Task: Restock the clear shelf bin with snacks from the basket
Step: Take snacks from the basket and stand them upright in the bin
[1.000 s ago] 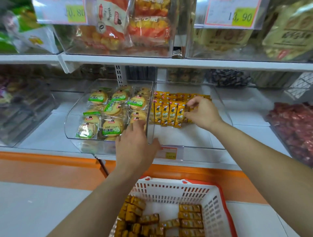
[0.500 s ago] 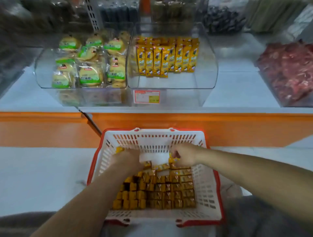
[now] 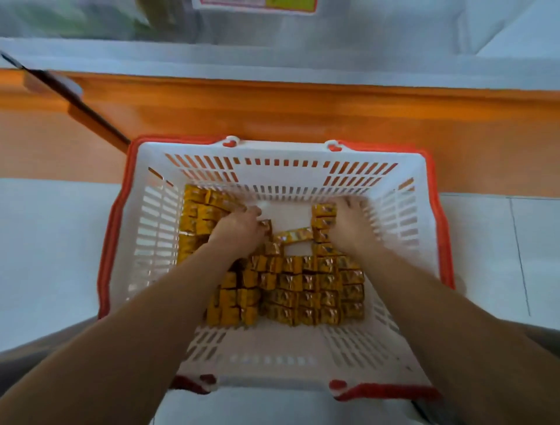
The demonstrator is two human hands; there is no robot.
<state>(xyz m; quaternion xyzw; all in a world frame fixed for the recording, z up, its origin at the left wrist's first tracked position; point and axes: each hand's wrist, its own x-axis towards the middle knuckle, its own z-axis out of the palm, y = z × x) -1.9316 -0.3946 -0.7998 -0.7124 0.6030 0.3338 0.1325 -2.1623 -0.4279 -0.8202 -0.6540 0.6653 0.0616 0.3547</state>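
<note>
The white basket with a red rim (image 3: pixel 291 151) stands on the floor below me. Several yellow-orange snack packs (image 3: pixel 303 291) lie in rows on its bottom. My left hand (image 3: pixel 239 227) is down among the left packs, fingers curled round some of them. My right hand (image 3: pixel 351 230) lies against a column of packs (image 3: pixel 324 221) at the far right, with its fingers curled over them. One loose pack (image 3: pixel 295 235) lies flat between my hands. Only the blurred lower front of the clear shelf bin (image 3: pixel 272 27) shows at the top edge.
An orange band (image 3: pixel 303 115) runs along the shelf base just behind the basket. Pale floor tiles (image 3: pixel 54 242) lie on both sides. A price label (image 3: pixel 254 3) peeks in at the top. A dark gap (image 3: pixel 78 97) cuts diagonally across the band on the left.
My hands left the shelf bin and dropped into the basket. My view tilted down, so the bin slid out of sight. Both hands now sit deeper among the packs.
</note>
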